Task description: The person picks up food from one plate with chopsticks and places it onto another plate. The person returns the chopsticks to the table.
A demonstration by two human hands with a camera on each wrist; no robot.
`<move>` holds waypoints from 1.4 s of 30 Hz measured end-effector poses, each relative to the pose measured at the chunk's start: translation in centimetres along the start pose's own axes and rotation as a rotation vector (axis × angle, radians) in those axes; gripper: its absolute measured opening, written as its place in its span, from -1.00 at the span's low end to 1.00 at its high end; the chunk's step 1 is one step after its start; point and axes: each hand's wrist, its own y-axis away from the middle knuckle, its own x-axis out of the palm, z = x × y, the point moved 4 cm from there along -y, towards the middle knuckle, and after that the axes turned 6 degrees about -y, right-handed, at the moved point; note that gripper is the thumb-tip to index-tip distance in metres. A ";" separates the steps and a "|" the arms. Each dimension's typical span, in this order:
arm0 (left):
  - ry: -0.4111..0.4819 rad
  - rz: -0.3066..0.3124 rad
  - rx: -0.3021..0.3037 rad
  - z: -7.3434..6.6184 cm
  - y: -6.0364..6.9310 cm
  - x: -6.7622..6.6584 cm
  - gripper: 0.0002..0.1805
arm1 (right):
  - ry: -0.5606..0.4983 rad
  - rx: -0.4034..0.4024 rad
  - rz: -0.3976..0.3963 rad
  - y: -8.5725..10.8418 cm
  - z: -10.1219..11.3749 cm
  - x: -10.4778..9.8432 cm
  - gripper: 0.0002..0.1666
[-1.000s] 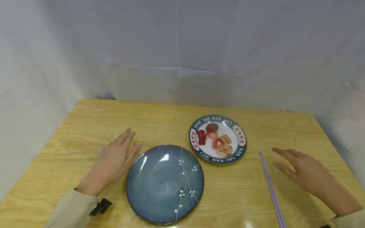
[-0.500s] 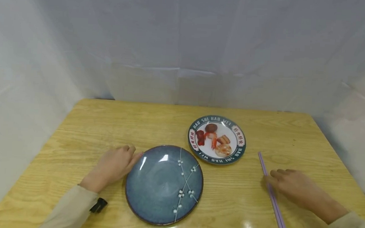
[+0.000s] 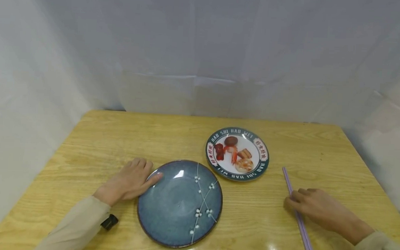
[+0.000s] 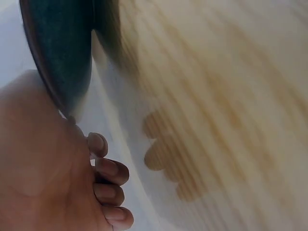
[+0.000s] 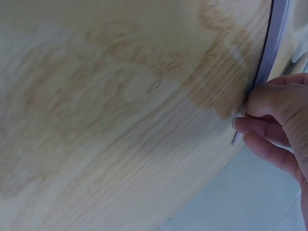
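A round blue-grey plate (image 3: 178,210) with a white blossom pattern lies on the table. At its left rim my left hand (image 3: 129,181) grips the edge, thumb over the top. In the left wrist view, the fingers (image 4: 111,168) curl below the rim of the plate (image 4: 60,53). My right hand (image 3: 321,208) pinches a pair of purple chopsticks (image 3: 304,234) near their far part. In the right wrist view, the thumb and fingers of the right hand (image 5: 284,120) close round the chopsticks (image 5: 274,41), which lie along the table.
Behind the blue-grey plate and to its right stands a smaller plate (image 3: 214,167) with a green lettered rim and pictures of food in its middle. The wooden table (image 3: 145,133) ends at the back against a whitish sheet (image 3: 196,57).
My right hand has moved down and left onto the chopsticks and now pinches them. My left hand has come in to the blue-grey plate, its thumb passing over the rim.
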 end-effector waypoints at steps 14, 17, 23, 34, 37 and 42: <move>-0.035 -0.016 -0.007 -0.3 0.1 0.0 -0.62 | 0.058 -0.123 -0.058 -0.1 0.4 0.6 -0.62; -0.026 -0.009 -0.015 -0.3 0.1 0.1 -0.59 | 0.074 -0.137 -0.072 -0.1 0.6 0.6 -0.63; -0.025 -0.004 -0.020 -0.3 0.2 0.1 -0.58 | 0.131 -0.158 -0.057 -0.4 1.2 0.4 -0.29; -0.024 -0.012 -0.012 -0.3 0.1 0.0 -0.58 | 0.153 -0.246 -0.123 0.4 2.3 -0.1 -0.42; -0.017 -0.012 -0.021 -0.2 0.1 -0.1 -0.58 | 0.150 -0.254 -0.146 0.4 2.1 0.0 -0.42; -0.018 -0.027 -0.016 -0.2 0.2 0.0 -0.58 | 0.152 -0.242 -0.158 0.5 1.7 0.2 -0.42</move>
